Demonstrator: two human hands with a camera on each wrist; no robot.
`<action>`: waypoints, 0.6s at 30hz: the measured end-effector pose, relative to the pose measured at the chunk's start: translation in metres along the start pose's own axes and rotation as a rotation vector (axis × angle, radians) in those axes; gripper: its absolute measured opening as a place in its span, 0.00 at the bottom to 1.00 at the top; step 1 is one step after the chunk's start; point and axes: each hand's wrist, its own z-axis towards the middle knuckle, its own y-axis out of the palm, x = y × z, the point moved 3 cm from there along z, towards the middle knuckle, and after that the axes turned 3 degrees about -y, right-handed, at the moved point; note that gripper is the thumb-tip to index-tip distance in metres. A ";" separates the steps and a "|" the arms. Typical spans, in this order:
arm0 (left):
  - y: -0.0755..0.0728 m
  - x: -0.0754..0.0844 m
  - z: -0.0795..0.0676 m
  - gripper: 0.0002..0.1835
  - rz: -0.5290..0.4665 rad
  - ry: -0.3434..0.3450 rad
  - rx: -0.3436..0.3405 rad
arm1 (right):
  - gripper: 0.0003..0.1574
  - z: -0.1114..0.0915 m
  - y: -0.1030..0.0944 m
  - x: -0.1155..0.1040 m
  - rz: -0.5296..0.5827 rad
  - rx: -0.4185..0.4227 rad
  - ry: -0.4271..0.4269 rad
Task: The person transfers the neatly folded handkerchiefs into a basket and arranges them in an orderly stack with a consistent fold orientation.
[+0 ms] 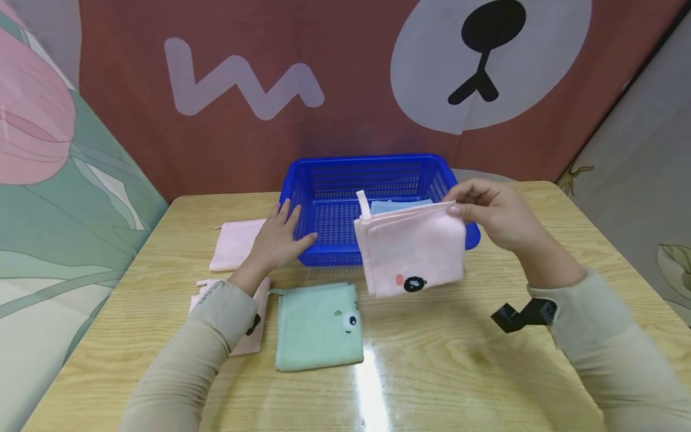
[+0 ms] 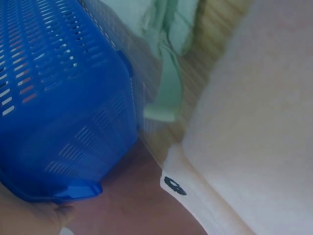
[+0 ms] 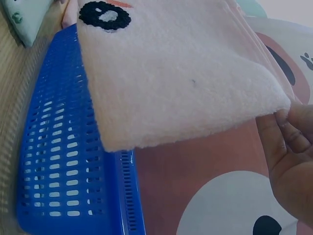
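My right hand (image 1: 493, 213) pinches a folded pink towel (image 1: 412, 249) by its upper right corner, so it hangs in front of the blue plastic basket (image 1: 335, 255). An embroidered black eye and a white loop show on this towel, and the right wrist view shows its fuzzy face (image 3: 181, 83) up close. At the basket's left end, my left hand (image 1: 278, 237) rests on the rim with fingers spread. Inside the basket lies a light blue cloth (image 1: 399, 206), partly hidden behind the hanging towel.
A green folded towel (image 1: 318, 327) with an embroidered eye lies before the basket. Left of it is a pink towel (image 1: 254, 336), partly under my left arm, and another pink towel (image 1: 234, 243) sits farther back. A printed curtain (image 1: 237, 144) stands behind the table (image 1: 432, 372).
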 end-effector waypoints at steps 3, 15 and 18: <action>0.000 0.001 0.000 0.41 -0.001 0.000 0.000 | 0.19 0.001 -0.002 -0.003 0.017 0.024 -0.022; 0.000 0.000 -0.001 0.41 0.001 0.001 0.000 | 0.12 0.009 -0.011 -0.007 0.067 0.127 -0.027; 0.000 0.000 -0.001 0.41 0.005 0.001 0.000 | 0.12 0.010 -0.013 -0.007 0.089 0.146 -0.028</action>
